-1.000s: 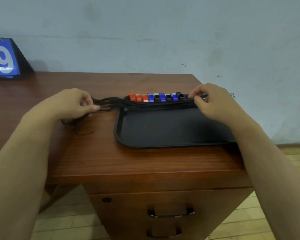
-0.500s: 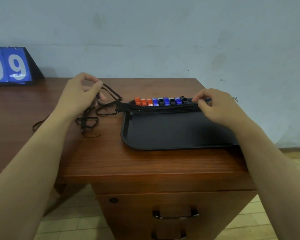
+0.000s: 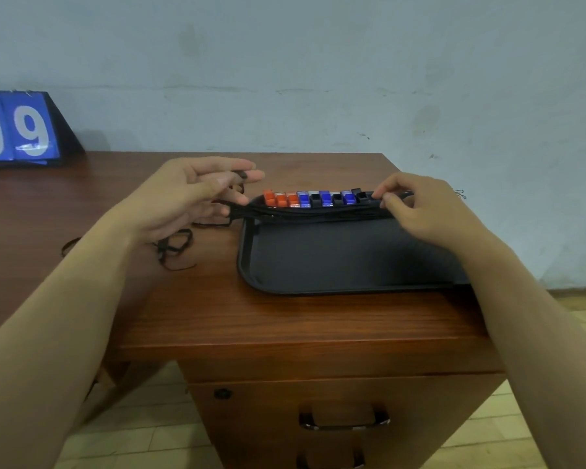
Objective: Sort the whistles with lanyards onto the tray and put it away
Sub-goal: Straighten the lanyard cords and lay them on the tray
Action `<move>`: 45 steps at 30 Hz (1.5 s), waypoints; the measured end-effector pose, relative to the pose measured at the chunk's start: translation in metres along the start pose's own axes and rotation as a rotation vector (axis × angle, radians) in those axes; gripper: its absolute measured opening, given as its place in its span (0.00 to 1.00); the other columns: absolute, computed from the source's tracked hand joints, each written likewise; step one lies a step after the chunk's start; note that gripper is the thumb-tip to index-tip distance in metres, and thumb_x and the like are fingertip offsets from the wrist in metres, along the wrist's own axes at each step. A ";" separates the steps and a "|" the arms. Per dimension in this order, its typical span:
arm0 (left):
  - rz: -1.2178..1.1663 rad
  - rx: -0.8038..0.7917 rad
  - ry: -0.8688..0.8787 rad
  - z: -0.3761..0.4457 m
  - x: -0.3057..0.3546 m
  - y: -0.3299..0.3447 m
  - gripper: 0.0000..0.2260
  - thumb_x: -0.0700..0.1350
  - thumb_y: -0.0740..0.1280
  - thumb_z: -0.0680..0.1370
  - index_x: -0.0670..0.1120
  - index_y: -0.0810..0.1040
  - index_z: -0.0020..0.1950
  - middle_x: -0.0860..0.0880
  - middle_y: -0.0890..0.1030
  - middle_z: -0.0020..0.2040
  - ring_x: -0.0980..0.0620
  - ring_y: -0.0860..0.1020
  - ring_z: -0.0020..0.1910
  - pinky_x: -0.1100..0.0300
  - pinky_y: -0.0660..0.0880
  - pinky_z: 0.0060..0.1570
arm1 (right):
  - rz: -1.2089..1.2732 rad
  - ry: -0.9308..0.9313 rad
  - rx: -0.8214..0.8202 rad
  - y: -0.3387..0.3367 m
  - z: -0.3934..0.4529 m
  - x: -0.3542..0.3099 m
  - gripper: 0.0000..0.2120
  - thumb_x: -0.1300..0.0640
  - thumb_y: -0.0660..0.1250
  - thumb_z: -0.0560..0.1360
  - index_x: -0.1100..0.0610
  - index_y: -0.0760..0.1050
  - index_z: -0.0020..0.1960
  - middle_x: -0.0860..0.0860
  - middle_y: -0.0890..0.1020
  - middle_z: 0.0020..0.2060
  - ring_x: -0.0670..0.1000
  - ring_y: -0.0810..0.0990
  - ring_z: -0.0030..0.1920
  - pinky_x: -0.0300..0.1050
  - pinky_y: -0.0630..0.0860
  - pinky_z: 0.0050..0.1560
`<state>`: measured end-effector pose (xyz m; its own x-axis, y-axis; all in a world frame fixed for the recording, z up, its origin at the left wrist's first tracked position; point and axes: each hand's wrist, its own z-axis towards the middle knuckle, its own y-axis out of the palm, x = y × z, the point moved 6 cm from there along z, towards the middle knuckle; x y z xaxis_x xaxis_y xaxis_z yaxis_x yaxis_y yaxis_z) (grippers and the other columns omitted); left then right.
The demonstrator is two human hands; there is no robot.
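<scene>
Pinching lanyards (image 3: pixel 305 214) both ends, left hand (image 3: pixel 186 194), right hand (image 3: pixel 423 211); whistles (image 3: pixel 313 199) on tray (image 3: pixel 318 265).

A pale blue-grey wall (image 3: pixel 318 69) fills the upper half, painted unevenly — faint smudges, a thin horizontal crack line and a few dark specks toward the right. Against it stands a reddish-brown wooden desk (image 3: pixel 285 319) with a glossy, grained top. Below the front edge is a drawer unit with a round lock (image 3: pixel 222 393) and two dark metal handles, the upper handle (image 3: pixel 344 420) catching some light. At the far left on the desk sits a blue scoreboard (image 3: pixel 21 130) showing white nines. The floor (image 3: pixel 142 445) is pale tile — yellowish at right.
</scene>
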<state>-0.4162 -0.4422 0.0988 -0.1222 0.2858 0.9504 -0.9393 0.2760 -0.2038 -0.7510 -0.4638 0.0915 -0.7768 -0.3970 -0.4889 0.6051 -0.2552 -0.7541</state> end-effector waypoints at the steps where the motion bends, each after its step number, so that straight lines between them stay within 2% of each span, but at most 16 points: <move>1: 0.061 -0.026 0.024 -0.001 0.002 0.005 0.15 0.41 0.63 0.82 0.44 0.77 0.69 0.48 0.83 0.64 0.53 0.83 0.53 0.64 0.80 0.44 | 0.019 -0.009 -0.008 0.000 -0.001 -0.002 0.07 0.55 0.63 0.81 0.47 0.80 0.53 0.41 0.83 0.44 0.45 0.82 0.44 0.41 0.78 0.45; 3: 0.209 0.017 0.081 -0.003 0.007 0.014 0.12 0.43 0.67 0.81 0.46 0.81 0.64 0.49 0.86 0.58 0.54 0.84 0.46 0.64 0.79 0.39 | 0.057 -0.047 -0.030 0.000 -0.003 -0.010 0.06 0.51 0.64 0.81 0.46 0.80 0.52 0.43 0.84 0.41 0.49 0.83 0.41 0.47 0.82 0.45; 6: 0.423 0.133 0.162 -0.003 0.010 0.025 0.05 0.46 0.72 0.78 0.49 0.85 0.52 0.52 0.88 0.45 0.51 0.80 0.32 0.59 0.78 0.37 | 0.082 -0.156 -0.045 0.003 -0.008 -0.028 0.05 0.49 0.65 0.81 0.47 0.79 0.50 0.44 0.85 0.39 0.54 0.81 0.38 0.48 0.79 0.43; 9: 0.690 0.141 0.356 -0.003 0.015 0.037 0.05 0.50 0.74 0.76 0.51 0.87 0.49 0.54 0.85 0.37 0.55 0.78 0.32 0.61 0.74 0.36 | 0.118 -0.226 -0.070 0.010 -0.010 -0.047 0.05 0.49 0.65 0.82 0.47 0.79 0.50 0.45 0.85 0.40 0.53 0.80 0.38 0.40 0.75 0.40; 12: 0.842 0.152 0.564 0.002 0.023 0.047 0.07 0.50 0.75 0.75 0.49 0.87 0.49 0.54 0.78 0.37 0.58 0.75 0.34 0.67 0.69 0.35 | 0.113 -0.280 -0.103 0.021 -0.008 -0.062 0.07 0.47 0.65 0.82 0.47 0.80 0.53 0.44 0.85 0.41 0.51 0.81 0.39 0.38 0.75 0.38; 16: 0.940 0.141 0.649 0.006 0.021 0.057 0.08 0.54 0.74 0.77 0.50 0.87 0.49 0.54 0.75 0.42 0.53 0.75 0.38 0.52 0.74 0.35 | 0.102 -0.381 -0.095 0.033 -0.009 -0.080 0.09 0.46 0.65 0.81 0.49 0.79 0.55 0.44 0.83 0.40 0.49 0.80 0.38 0.33 0.72 0.36; 18: 0.964 0.129 0.658 0.006 0.021 0.061 0.09 0.55 0.72 0.77 0.52 0.87 0.49 0.55 0.76 0.46 0.55 0.74 0.39 0.51 0.74 0.35 | 0.065 -0.427 -0.072 0.035 -0.012 -0.086 0.09 0.45 0.66 0.80 0.48 0.79 0.55 0.44 0.82 0.41 0.50 0.80 0.37 0.39 0.75 0.36; 21: 0.988 0.095 0.668 0.008 0.021 0.065 0.08 0.54 0.71 0.78 0.52 0.86 0.49 0.55 0.80 0.50 0.55 0.78 0.42 0.50 0.77 0.37 | 0.028 -0.478 -0.048 0.036 -0.013 -0.089 0.08 0.47 0.68 0.80 0.49 0.78 0.55 0.44 0.81 0.39 0.51 0.79 0.34 0.50 0.77 0.37; 24: 0.992 0.061 0.655 0.008 0.020 0.067 0.07 0.53 0.71 0.78 0.53 0.86 0.51 0.56 0.84 0.47 0.59 0.78 0.38 0.52 0.78 0.35 | 0.026 -0.489 -0.032 0.036 -0.013 -0.089 0.08 0.48 0.69 0.79 0.50 0.77 0.55 0.45 0.82 0.38 0.51 0.78 0.34 0.52 0.77 0.37; 26: 1.006 0.062 0.646 0.006 0.021 0.070 0.07 0.52 0.72 0.78 0.53 0.86 0.52 0.56 0.86 0.43 0.62 0.75 0.35 0.53 0.78 0.34 | 0.023 -0.503 -0.043 0.036 -0.015 -0.091 0.09 0.48 0.69 0.79 0.50 0.76 0.56 0.43 0.81 0.38 0.51 0.78 0.33 0.51 0.77 0.37; 29: 1.033 0.060 0.637 0.003 0.023 0.073 0.07 0.50 0.73 0.77 0.51 0.87 0.53 0.55 0.87 0.43 0.57 0.81 0.38 0.53 0.80 0.36 | 0.015 -0.529 -0.081 0.039 -0.017 -0.094 0.10 0.47 0.69 0.79 0.50 0.76 0.57 0.40 0.79 0.38 0.50 0.77 0.33 0.46 0.77 0.37; 35: 1.053 0.039 0.604 0.006 0.021 0.073 0.10 0.55 0.70 0.78 0.53 0.87 0.54 0.57 0.87 0.44 0.60 0.79 0.37 0.54 0.80 0.36 | -0.043 -0.564 -0.034 0.037 -0.017 -0.098 0.03 0.53 0.66 0.81 0.51 0.76 0.52 0.40 0.76 0.40 0.47 0.75 0.36 0.33 0.68 0.37; 37: 1.033 0.056 0.584 0.007 0.021 0.069 0.11 0.57 0.69 0.78 0.54 0.87 0.54 0.57 0.86 0.43 0.58 0.80 0.37 0.52 0.79 0.35 | -0.023 -0.549 0.004 0.033 -0.017 -0.097 0.03 0.54 0.66 0.81 0.53 0.76 0.50 0.42 0.76 0.39 0.48 0.75 0.36 0.34 0.67 0.37; 40: 1.004 0.082 0.552 0.010 0.019 0.061 0.11 0.57 0.68 0.78 0.54 0.86 0.51 0.59 0.85 0.40 0.58 0.80 0.37 0.52 0.79 0.36 | 0.043 -0.466 0.047 0.025 -0.014 -0.090 0.05 0.53 0.65 0.82 0.53 0.74 0.49 0.44 0.78 0.37 0.48 0.78 0.35 0.43 0.74 0.37; 42: 0.998 0.103 0.533 0.011 0.018 0.057 0.12 0.57 0.66 0.79 0.53 0.86 0.50 0.59 0.83 0.38 0.58 0.80 0.38 0.51 0.78 0.36 | 0.134 -0.399 0.032 0.022 -0.013 -0.085 0.04 0.55 0.64 0.83 0.54 0.73 0.50 0.48 0.81 0.45 0.50 0.81 0.35 0.44 0.76 0.38; 45: 1.002 0.105 0.518 0.013 0.016 0.053 0.10 0.56 0.66 0.80 0.53 0.85 0.48 0.59 0.82 0.37 0.62 0.78 0.37 0.51 0.78 0.36 | 0.372 -0.329 -0.039 0.018 -0.013 -0.084 0.04 0.59 0.61 0.84 0.59 0.71 0.50 0.46 0.82 0.58 0.52 0.84 0.34 0.36 0.74 0.34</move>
<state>-0.4724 -0.4350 0.1058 -0.7100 0.6872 0.1535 -0.5184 -0.3627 -0.7744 -0.6771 -0.4235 0.1130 -0.4096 -0.7138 -0.5681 0.8186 -0.0128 -0.5742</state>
